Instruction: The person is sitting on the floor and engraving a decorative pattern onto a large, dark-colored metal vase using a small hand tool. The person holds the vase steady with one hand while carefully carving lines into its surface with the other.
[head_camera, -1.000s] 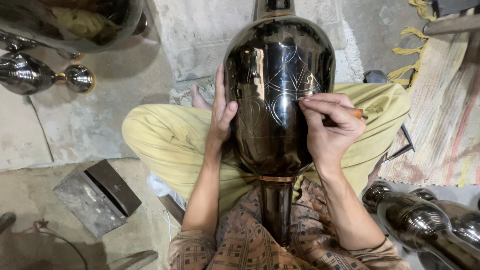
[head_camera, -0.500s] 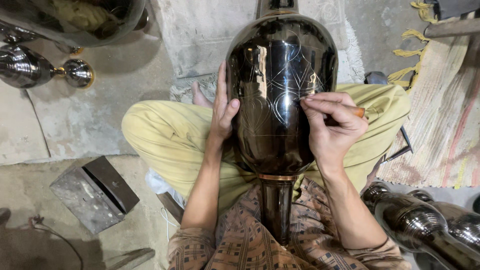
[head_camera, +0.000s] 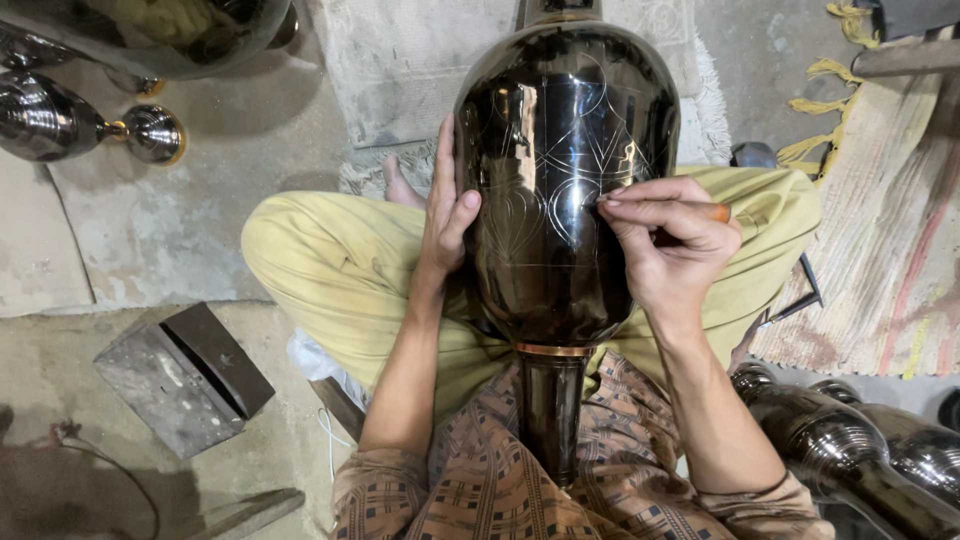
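Observation:
A large glossy black metal vase (head_camera: 565, 200) lies on my lap, neck toward me, with thin engraved line patterns on its body. My left hand (head_camera: 447, 205) rests flat against the vase's left side, steadying it. My right hand (head_camera: 665, 245) is shut on a thin engraving tool with a wooden handle (head_camera: 715, 211); its tip touches the vase surface right of centre. I sit cross-legged in yellow trousers (head_camera: 330, 270).
A small grey metal block (head_camera: 180, 375) lies on the concrete floor at lower left. Shiny metal vases (head_camera: 60, 120) lie at upper left, and more polished vessels (head_camera: 860, 450) at lower right. A striped woven mat (head_camera: 880, 250) lies to the right.
The vase has shifted slightly in my lap. My right hand's tool tip has moved a little along the engraved lines; the left hand keeps its hold.

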